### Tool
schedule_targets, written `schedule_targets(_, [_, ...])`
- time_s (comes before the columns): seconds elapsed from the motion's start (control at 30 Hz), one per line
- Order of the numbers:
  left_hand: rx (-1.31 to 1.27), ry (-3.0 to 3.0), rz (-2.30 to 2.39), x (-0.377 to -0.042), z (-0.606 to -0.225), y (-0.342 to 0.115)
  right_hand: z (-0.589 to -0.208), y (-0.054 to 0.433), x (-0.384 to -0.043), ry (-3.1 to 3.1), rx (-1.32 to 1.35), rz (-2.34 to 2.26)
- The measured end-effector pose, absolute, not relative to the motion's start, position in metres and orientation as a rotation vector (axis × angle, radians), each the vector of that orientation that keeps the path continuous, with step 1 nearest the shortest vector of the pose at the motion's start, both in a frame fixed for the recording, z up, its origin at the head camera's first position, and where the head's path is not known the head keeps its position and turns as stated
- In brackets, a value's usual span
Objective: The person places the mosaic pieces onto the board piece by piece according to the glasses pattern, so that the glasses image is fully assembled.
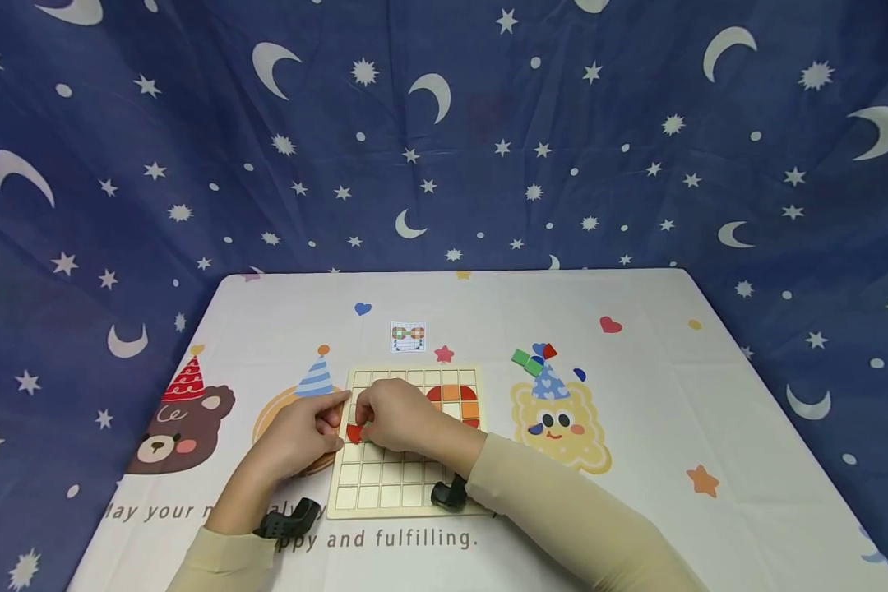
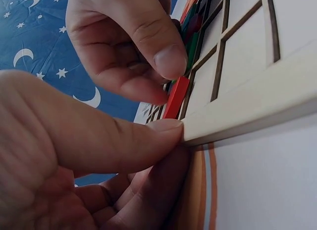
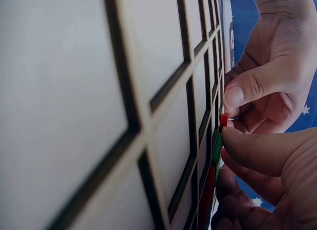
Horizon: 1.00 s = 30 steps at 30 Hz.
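A pale wooden grid board [image 1: 381, 497] lies on the table. My left hand [image 1: 296, 440] is at its left edge, with the thumb [image 2: 161, 128] on the rim and a finger below, pinching it. My right hand [image 1: 400, 415] reaches over the board and pinches a small red piece [image 2: 176, 98] with a rounded side at the left column; the right thumb [image 3: 237, 141] touches it in the right wrist view. Orange squares and red pieces [image 1: 451, 392] form a ring at the board's upper right. Green pieces [image 3: 217, 149] sit beyond the red one, partly hidden by my right hand.
Behind the board lies a small pattern card [image 1: 409, 339]. To its right are loose green squares [image 1: 527, 362], a red piece [image 1: 550, 351] and several blue pieces [image 1: 580, 375]. The white tablecloth [image 1: 636, 510] carries printed cartoons; a starry blue curtain [image 1: 481, 189] hangs behind.
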<state>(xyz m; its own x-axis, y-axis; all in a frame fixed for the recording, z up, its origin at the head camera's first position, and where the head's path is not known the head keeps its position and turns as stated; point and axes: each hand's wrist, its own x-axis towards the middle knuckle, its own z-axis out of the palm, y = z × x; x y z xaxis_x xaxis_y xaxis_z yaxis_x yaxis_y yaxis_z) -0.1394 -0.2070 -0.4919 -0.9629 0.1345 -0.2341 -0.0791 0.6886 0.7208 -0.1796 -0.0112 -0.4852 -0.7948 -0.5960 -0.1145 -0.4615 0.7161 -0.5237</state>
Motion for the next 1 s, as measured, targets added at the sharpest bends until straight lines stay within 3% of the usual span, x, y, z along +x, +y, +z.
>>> schedule_targets(0.77, [0.095,2.637,1.162,-0.1387,-0.4914,-0.2081,-0.4831,-0.0145,-0.1772,2.644,-0.992,-0.679])
schedule_targets(1.0, [0.076,2.629,1.160,-0.1387,-0.4916,-0.2072,-0.4828,-0.0145,-0.1767,2.667,-0.936,-0.635])
